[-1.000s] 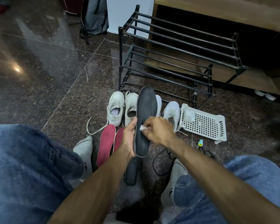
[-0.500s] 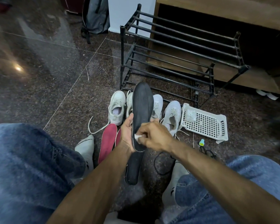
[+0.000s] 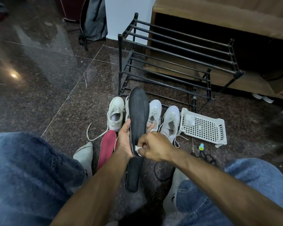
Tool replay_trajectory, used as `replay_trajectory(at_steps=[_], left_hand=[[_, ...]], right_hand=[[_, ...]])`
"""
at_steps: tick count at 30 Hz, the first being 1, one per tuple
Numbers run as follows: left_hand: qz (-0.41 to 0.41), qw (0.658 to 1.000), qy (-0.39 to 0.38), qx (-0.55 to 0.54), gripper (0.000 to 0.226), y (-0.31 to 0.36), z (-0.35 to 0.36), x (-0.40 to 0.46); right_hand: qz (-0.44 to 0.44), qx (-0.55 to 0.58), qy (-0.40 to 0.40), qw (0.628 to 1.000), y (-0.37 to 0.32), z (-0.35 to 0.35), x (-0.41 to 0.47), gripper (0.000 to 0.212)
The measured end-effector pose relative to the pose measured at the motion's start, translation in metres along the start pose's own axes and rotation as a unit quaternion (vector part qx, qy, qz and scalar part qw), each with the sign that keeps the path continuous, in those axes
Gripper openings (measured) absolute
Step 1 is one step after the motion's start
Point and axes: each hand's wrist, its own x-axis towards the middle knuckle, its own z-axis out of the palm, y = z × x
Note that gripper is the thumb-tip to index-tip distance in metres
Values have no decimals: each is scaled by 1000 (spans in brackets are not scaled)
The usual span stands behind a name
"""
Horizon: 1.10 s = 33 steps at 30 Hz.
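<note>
Head: left grip [image 3: 125,141] holds insole [image 3: 138,115]; right grip [image 3: 153,146] pinches wipe [image 3: 138,150] at edge.

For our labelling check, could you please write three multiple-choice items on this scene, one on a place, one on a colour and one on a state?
1. Where does the white basket lie? A on a chair; B on the floor right of the white shoes; C on a bed.
2. What colour is the insole in the left hand? A black; B red; C white.
3. What does the right hand do? A rests open; B grips a shoe; C pinches a white cloth against the insole.
Answers: B, it lies beside the rightmost shoe; A, the held insole is black; C, its fingers curl round the cloth at the insole's edge.
</note>
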Motion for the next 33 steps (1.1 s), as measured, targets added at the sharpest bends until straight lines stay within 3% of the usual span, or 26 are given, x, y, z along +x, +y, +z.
replay_trajectory(at_steps=[4,6,11,14,19,21,26,29,33], left_hand=[[-9,1000,-13,7,62,-2,6,-1],[-6,1000,-4,24,57,-4,7,-4],[4,1000,-15,-5,67,0,4,-4],[3,1000,-7,-19,75,-2,5,-1],[-6,1000,-5,17,60,-7,8,-6],[0,1000,1,12,63,-5,6,-7],[4,1000,10,-18,77,-6,0,-6],[-9,1000,10,-11,77,-7,4,-4],[-15,1000,11,15,60,-11,4,-9]], right_hand=[[12,-96,96,991,11,-8,14,16],[40,-89,120,988,17,-15,20,17],[4,-16,18,1000,14,5,1,5],[4,-22,60,998,18,8,0,8],[87,-1,137,987,22,-3,16,9],[107,44,122,986,19,2,15,4],[83,109,39,990,12,20,1,16],[91,85,95,988,18,19,6,9],[137,105,162,971,27,10,20,14]])
